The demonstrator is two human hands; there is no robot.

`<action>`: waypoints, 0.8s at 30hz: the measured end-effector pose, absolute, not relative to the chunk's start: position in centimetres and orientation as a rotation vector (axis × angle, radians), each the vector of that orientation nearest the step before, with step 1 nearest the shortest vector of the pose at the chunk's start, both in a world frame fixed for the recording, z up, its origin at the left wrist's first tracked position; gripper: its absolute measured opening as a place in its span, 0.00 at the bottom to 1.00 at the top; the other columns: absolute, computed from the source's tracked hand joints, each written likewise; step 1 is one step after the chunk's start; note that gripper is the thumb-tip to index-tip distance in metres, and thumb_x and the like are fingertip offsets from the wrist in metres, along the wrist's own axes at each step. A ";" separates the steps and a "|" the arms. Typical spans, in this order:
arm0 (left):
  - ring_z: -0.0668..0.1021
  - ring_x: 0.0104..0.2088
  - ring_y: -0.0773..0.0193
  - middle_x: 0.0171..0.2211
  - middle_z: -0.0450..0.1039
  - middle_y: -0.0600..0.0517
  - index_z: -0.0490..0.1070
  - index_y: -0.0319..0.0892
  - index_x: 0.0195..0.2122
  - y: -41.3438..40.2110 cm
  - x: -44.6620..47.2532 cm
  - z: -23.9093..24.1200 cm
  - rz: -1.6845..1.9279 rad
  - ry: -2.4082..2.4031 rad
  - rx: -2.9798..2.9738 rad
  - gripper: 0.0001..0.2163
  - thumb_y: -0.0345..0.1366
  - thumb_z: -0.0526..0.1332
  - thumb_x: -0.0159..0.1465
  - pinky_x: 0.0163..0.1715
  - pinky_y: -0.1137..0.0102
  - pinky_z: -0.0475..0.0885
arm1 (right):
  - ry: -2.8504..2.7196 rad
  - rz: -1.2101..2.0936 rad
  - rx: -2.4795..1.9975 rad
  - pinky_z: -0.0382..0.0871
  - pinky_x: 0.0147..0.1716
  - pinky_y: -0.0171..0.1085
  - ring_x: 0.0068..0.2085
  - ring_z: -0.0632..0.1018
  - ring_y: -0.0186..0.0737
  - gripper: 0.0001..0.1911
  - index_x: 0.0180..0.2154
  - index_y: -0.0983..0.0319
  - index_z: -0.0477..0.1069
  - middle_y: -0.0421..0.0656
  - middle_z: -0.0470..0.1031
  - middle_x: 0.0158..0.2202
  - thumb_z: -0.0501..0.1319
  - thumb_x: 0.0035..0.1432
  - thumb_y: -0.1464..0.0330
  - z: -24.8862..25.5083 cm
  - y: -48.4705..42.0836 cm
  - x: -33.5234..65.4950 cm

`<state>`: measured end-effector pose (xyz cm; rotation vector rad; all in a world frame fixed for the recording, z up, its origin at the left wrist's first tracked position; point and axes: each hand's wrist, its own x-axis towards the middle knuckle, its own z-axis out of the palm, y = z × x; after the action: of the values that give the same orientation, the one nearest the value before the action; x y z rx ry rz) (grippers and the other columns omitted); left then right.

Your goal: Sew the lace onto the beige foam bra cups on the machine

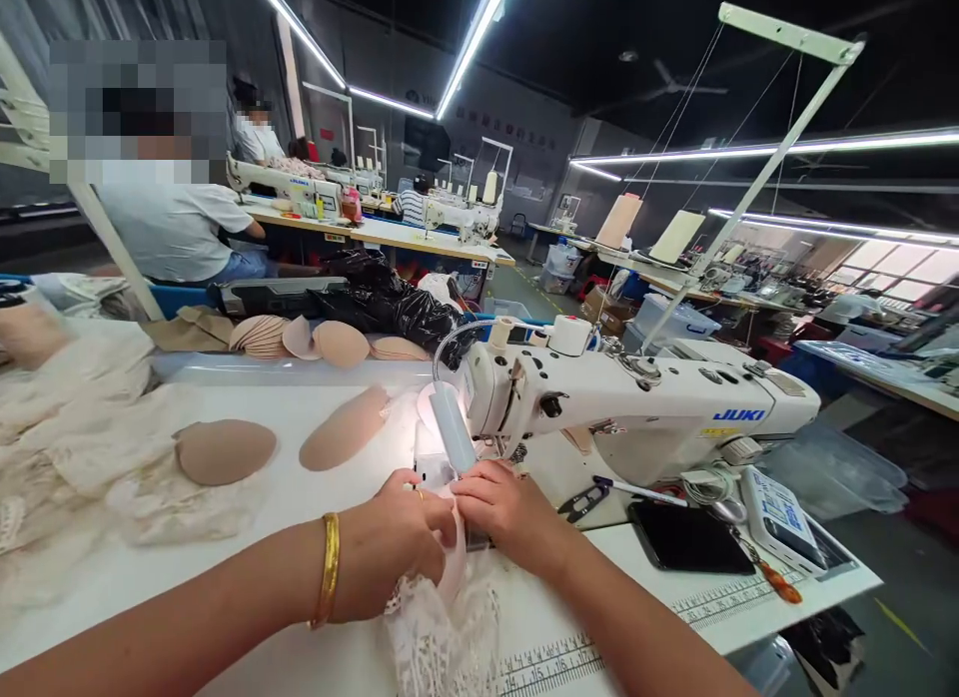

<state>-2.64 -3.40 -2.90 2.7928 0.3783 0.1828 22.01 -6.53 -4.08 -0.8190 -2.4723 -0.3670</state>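
Pale pink fabric piece, lace trailing across the bench, right by the sewing machine's needle end! Left hand's fingers pinch it; right hand's, can't tell. Looks like seam positioning; next move calls for steady, flat guiding.

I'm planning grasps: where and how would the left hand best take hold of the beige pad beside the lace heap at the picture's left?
Probably a light pinch on its right rim, the left hand coming from the right. That edge of the beige pad faces the white tabletop, while the lace heap crowds its left; the rounded, thin-looking rim should suit thumb and fingers.
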 end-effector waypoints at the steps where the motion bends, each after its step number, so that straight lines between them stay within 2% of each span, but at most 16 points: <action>1: 0.76 0.42 0.57 0.48 0.79 0.54 0.79 0.48 0.29 -3.1 -2.6 -3.1 0.159 0.384 2.787 0.14 0.23 0.70 0.42 0.60 0.53 0.61 | -2.446 -0.294 -0.842 0.71 0.43 0.39 0.49 0.77 0.42 0.14 0.44 0.60 0.75 0.41 0.84 0.47 0.58 0.66 0.82 -4.2 -6.7 22.2; 3: 0.76 0.41 0.57 0.49 0.79 0.53 0.80 0.48 0.29 -3.1 -2.5 -3.7 0.146 0.395 2.782 0.14 0.25 0.71 0.42 0.59 0.52 0.62 | -2.428 -0.177 -0.840 0.71 0.43 0.39 0.49 0.77 0.42 0.17 0.47 0.60 0.75 0.40 0.84 0.48 0.58 0.63 0.83 -4.0 -7.4 22.5; 7: 0.77 0.44 0.55 0.50 0.77 0.53 0.80 0.49 0.32 -3.6 -2.3 -4.8 0.201 0.479 2.738 0.13 0.27 0.70 0.45 0.60 0.51 0.60 | -2.439 -0.055 -0.901 0.70 0.39 0.37 0.44 0.78 0.41 0.14 0.43 0.59 0.76 0.39 0.84 0.44 0.58 0.64 0.82 -3.3 -8.1 22.8; 9: 0.77 0.45 0.54 0.50 0.77 0.53 0.80 0.49 0.32 -3.7 -2.2 -4.9 0.221 0.497 2.714 0.14 0.27 0.69 0.45 0.59 0.52 0.60 | -2.435 -0.023 -0.981 0.70 0.38 0.36 0.44 0.79 0.40 0.16 0.44 0.59 0.76 0.39 0.84 0.45 0.58 0.64 0.83 -3.2 -8.1 22.8; 13: 0.76 0.42 0.52 0.48 0.77 0.51 0.78 0.46 0.28 -3.7 -1.8 -4.3 0.290 0.506 2.636 0.13 0.24 0.67 0.40 0.55 0.52 0.63 | -2.412 -0.006 -1.057 0.72 0.43 0.38 0.47 0.81 0.41 0.19 0.49 0.56 0.76 0.40 0.84 0.50 0.57 0.66 0.82 -3.5 -7.8 22.8; 17: 0.75 0.43 0.50 0.47 0.78 0.50 0.78 0.47 0.26 -3.5 -1.5 -4.2 0.386 0.529 2.517 0.10 0.27 0.69 0.42 0.52 0.52 0.64 | -2.380 -0.027 -1.059 0.74 0.47 0.39 0.48 0.82 0.41 0.19 0.49 0.56 0.76 0.40 0.85 0.50 0.56 0.67 0.82 -4.1 -7.6 23.0; 24: 0.74 0.45 0.48 0.48 0.76 0.51 0.82 0.54 0.33 -3.1 -1.5 -6.9 0.474 0.608 2.475 0.15 0.30 0.72 0.43 0.43 0.58 0.67 | -2.396 -0.056 -1.099 0.74 0.45 0.38 0.48 0.82 0.42 0.17 0.48 0.56 0.77 0.42 0.84 0.48 0.57 0.66 0.81 -4.6 -7.5 23.5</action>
<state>-1.51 -3.11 -6.88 2.4745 0.6078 0.4744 23.54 -7.46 -4.61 -1.0991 -2.3958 -0.0555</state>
